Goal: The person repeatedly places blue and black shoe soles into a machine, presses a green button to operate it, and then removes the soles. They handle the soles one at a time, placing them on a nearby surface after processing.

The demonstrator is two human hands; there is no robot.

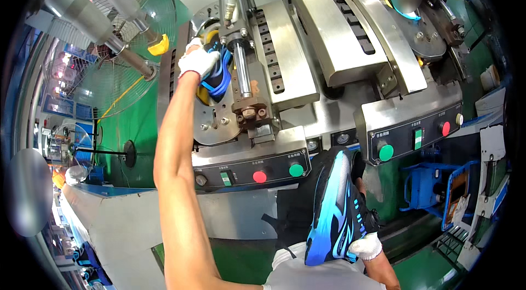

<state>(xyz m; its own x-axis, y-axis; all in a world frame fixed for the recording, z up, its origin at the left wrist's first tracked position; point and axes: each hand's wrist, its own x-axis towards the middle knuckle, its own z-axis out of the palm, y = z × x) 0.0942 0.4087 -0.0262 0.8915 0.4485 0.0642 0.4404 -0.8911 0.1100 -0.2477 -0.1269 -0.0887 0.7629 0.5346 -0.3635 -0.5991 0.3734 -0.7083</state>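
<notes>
My left hand (198,62), in a white glove, reaches far forward into the left machine station. Its fingers close on a blue and black shoe (220,81) seated there beside a metal cylinder (241,68); the fingertips are partly hidden. Close to my body, my right hand (366,247), also gloved, grips the lower end of a second shoe (331,219), black with a blue fade and a grey mesh toe. This shoe points away from me, toe up, in front of the machine.
Control panels with green and red buttons (296,170) (386,152) run along the machine's front. Brushed steel covers (329,32) stand between the two stations. A large fan (118,54) is at left; a blue stool (438,191) stands right. More shoes (93,265) lie lower left.
</notes>
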